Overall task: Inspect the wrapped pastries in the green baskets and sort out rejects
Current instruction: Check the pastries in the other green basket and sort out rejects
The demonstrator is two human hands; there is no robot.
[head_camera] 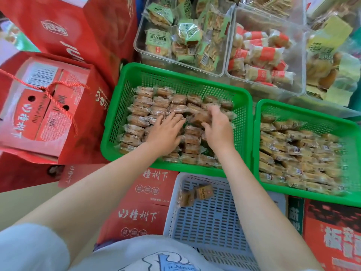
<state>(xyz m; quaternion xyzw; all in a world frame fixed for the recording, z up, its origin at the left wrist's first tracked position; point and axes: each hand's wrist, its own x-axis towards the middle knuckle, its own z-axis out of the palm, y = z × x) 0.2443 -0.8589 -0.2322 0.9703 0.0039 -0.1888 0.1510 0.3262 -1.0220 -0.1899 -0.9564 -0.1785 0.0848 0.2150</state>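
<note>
- Right now the right hand (216, 126) is clamped on one wrapped pastry (198, 117), lifted at the middle of the left green basket (243, 122).
- Left hand (166, 132) lies flat, fingers apart, on the rows.
- Best to turn the wrapper fully; rejects belong in the pale basket (207, 218) at six o'clock.

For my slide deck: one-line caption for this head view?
Both hands sort wrapped pastries in a green basket; right hand grips one pastry.

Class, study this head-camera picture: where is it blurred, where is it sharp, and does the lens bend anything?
Head view: the right green basket and its pastries smear with motion blur; the right hand is slightly soft; the left green basket and left hand are sharper; wide-angle distortion bows the basket rims; lighting is even, with mild glare on wrappers.
</note>
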